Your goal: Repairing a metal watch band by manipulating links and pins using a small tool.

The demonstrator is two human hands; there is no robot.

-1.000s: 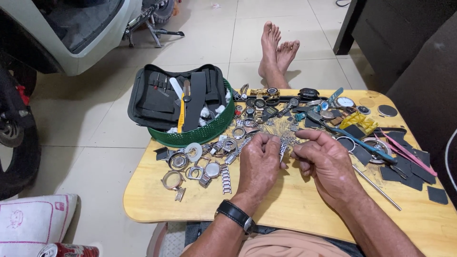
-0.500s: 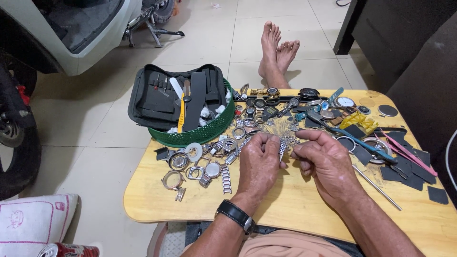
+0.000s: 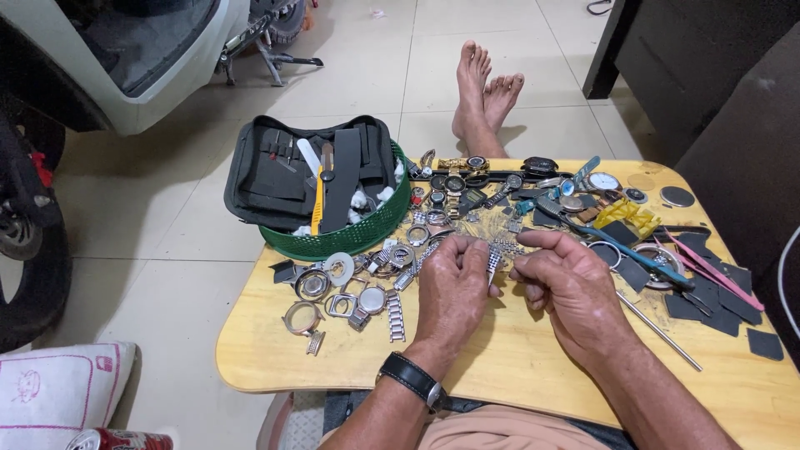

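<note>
While both pinch a metal watch band (image 3: 495,257), left hand (image 3: 451,287), right hand (image 3: 567,287), bare table (image 3: 517,367) toward near edge

A red drink can (image 3: 117,439) with a silver top lies at the lower left edge on the floor; beside it, a white bag (image 3: 58,392) bears a pink outlined label panel; no screens or signs show.

Fingers of both hands hide most of the metal watch band (image 3: 495,257); table (image 3: 517,367) cut off at right and bottom edges; small parts too tiny to identify
</note>
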